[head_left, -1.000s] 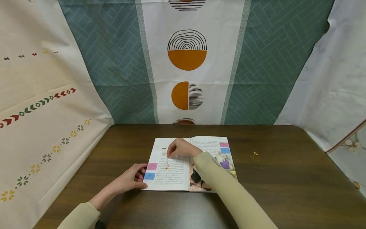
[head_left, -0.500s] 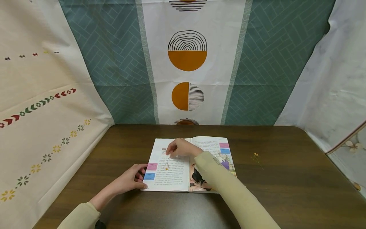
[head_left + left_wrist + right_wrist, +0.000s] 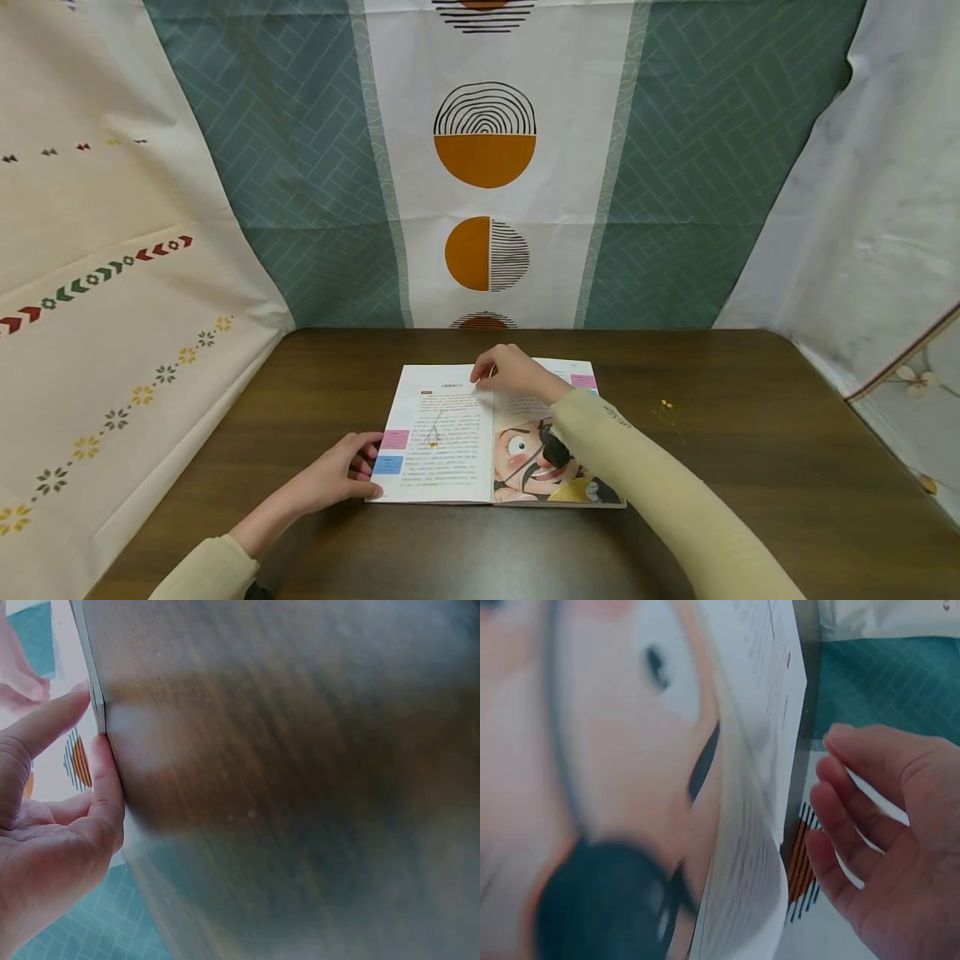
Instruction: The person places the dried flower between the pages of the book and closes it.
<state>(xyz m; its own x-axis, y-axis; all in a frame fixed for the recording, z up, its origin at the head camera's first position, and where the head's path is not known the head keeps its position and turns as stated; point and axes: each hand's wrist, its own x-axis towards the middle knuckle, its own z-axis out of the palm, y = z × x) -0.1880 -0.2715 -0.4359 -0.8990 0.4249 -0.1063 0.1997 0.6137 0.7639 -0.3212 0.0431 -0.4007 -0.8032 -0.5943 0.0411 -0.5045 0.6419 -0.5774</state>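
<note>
We see a yellow-flowered sprig (image 3: 432, 442) lying on the left half of the spread book (image 3: 411, 380), across printed lines (image 3: 450, 471) too small to read, beside pink (image 3: 395, 439) and blue label boxes (image 3: 388, 465). The left hand (image 3: 333, 471), fingers relaxed, touches the left edge; the right hand (image 3: 516, 372), loosely curled, holds nothing above the upper middle.

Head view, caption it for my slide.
Left hand touching an open book, right hand above it; one yellow-flowered sprig lies on its left page, another on the table.
</note>
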